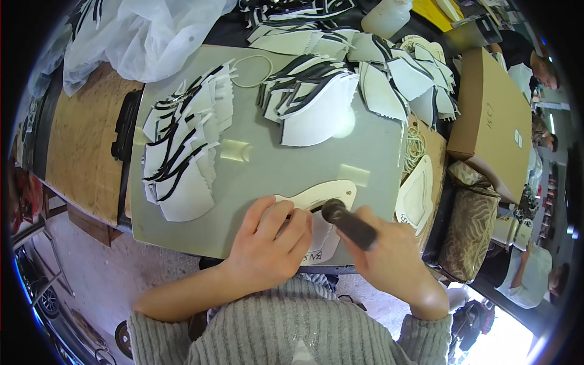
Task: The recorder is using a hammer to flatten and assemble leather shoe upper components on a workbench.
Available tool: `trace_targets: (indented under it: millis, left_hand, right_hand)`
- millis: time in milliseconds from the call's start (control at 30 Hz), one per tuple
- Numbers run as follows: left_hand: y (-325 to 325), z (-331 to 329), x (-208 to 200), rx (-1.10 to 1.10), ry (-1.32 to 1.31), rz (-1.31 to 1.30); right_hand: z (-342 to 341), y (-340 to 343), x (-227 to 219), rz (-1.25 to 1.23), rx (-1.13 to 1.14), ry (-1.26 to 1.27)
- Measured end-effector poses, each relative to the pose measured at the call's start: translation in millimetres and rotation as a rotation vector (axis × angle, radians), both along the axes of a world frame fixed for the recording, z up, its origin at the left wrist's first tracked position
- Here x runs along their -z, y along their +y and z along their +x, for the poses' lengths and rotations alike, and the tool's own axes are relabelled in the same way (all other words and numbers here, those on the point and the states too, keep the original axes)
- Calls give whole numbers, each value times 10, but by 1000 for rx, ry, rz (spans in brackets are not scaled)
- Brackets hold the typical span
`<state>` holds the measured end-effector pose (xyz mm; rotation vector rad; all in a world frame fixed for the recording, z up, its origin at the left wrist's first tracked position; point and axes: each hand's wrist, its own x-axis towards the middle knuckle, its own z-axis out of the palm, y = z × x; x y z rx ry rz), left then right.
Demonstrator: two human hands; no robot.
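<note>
Under the bent fingers of the left hand (267, 246) I have the cream template (342, 190), a curved flat piece with dark lettering near its lower edge, lying at the near side of the grey work board (261, 173). The left hand rests over the template's left part, its fingers curled and close together; from my end I cannot tell whether the fingertips pinch anything, since they are partly hidden. Just across from it, the right hand (386, 255) is wrapped around a dark cylindrical tool (353, 227), whose rounded end shows over the template's middle; I cannot see whether its tip touches the surface.

Up and to the left of the left hand, I see an overlapping row of white pieces with black edging (191, 188). Ahead of both hands, well apart from them, sits a second pile (319, 115) of such pieces, with a thin pale ring (272, 67) to its left. Farther off, past the right hand, more of them lie heaped (410, 76). Between the hands and those piles, strips of yellowish tape (235, 150) lie on the board. Near the right hand, up to its right, I make out another cream template (403, 204), a coil of pale cord (415, 149) just beyond. Farther right of that hand are a patterned bundle (467, 228) and a cardboard box (490, 121).
</note>
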<state>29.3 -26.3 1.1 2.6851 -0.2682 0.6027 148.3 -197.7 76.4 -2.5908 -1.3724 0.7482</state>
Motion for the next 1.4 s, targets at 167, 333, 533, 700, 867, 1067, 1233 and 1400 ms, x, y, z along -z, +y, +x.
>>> trace_targets:
  millis: [167, 333, 533, 700, 867, 1067, 1233, 1400]
  left_hand:
    - [4, -8, -52, 11, 15, -4]
    - [-2, -24, -12, -24, 23, 10]
    - [4, -5, -6, -25, 72, -57]
    - [-1, -8, 21, -113, 83, -236]
    - [47, -41, 36, -132, 87, -280]
    - [77, -49, -18, -21, 15, 4]
    - [111, -22, -16, 40, 36, 43]
    - [125, -36, 14, 35, 56, 7]
  right_hand:
    - [-18, -29, 86, 147, 73, 18]
    - [3, 5, -9, 236, 120, 93]
    - [65, -101, 136, 87, 136, 4]
    - [22, -129, 159, 200, 190, 13]
    - [33, -108, 162, 105, 118, -1]
    - [72, -57, 43, 151, 273, 154]
    - [82, -142, 25, 330, 267, 155]
    - [-34, -187, 9, 219, 196, 85]
